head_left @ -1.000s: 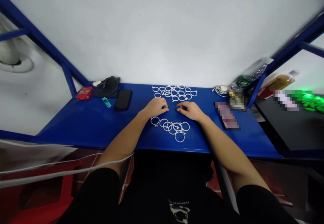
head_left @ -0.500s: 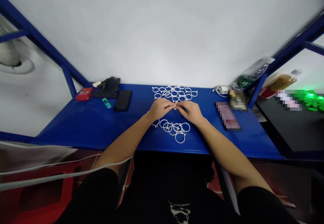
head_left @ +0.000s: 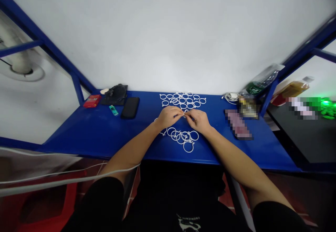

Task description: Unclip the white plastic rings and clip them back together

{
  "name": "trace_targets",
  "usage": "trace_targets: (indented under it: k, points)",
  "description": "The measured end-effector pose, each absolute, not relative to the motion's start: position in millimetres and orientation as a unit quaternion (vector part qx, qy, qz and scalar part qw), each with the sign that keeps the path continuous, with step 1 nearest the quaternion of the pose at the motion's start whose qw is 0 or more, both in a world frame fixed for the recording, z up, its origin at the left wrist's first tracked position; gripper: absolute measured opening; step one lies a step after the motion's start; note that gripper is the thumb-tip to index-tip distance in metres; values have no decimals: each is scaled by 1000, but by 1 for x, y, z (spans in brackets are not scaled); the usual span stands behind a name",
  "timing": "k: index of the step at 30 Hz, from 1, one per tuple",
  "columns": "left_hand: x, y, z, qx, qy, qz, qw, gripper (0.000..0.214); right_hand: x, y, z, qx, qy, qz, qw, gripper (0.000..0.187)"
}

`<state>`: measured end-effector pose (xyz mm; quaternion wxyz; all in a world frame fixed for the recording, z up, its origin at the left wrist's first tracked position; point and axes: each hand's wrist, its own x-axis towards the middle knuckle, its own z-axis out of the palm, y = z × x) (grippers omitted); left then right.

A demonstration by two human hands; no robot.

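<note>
White ring (head_left: 184,113) mostly hidden by fingers (head_left: 179,112).

Both bare forearms reach forward over the near edge of the counter (head_left: 91,130) and angle inward, so the hands meet near its middle. The left forearm (head_left: 131,148) rises from the lower left and the right forearm (head_left: 236,165) from the lower right, both lifted a little off the surface. The left hand (head_left: 169,116) is palm down, knuckles up, fingers curled, its grip pinched closed at the fingertips (head_left: 181,112). The right hand (head_left: 200,120) mirrors it, fingers bent, thumb and forefinger pressed together. The two pinches touch tip to tip, wrists straight and level. Dark short sleeves cover the upper arms.
</note>
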<state>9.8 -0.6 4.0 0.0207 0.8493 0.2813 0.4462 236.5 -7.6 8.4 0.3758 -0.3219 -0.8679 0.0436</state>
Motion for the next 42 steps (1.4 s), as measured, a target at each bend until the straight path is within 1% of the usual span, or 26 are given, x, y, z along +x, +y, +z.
trace_targets:
  k: [6,8,10,14,18,21,23,26,29,30,32,35,39,42]
  points:
    - [3,5,4,832,344,435,-1,13,240,-4,14,-355,-847,71,389,23]
    - [-5,11,2,820,375,431,1,12,245,-3,18,-366,-844,86,382,23]
    - [-13,17,-1,808,413,420,6,11,251,-1,22,-364,-856,105,351,22]
    - [-23,26,-6,790,465,399,24,10,257,2,25,-363,-885,127,262,19]
    - [-21,24,-10,797,474,362,96,31,255,5,23,-381,-892,143,196,21]
    - [-17,20,-12,816,457,329,134,30,257,8,23,-389,-892,154,172,21]
    - [-15,20,-13,828,447,312,131,27,261,10,24,-395,-887,165,172,19]
    - [-17,23,-16,845,431,297,111,23,269,12,27,-388,-865,260,183,20]
    - [-19,27,-19,851,424,294,98,22,277,13,31,-356,-827,392,187,32]
    - [-20,28,-20,849,427,297,95,22,279,13,32,-348,-820,420,174,35]
    - [-21,29,-21,838,443,306,89,21,283,12,34,-337,-818,450,122,41]
    - [-21,28,-21,809,487,319,79,21,285,11,32,-331,-821,461,59,50]
    - [-21,26,-18,789,521,317,70,28,282,10,27,-338,-826,447,65,56]
    - [-19,24,-17,791,521,314,73,35,277,11,23,-365,-837,402,73,47]
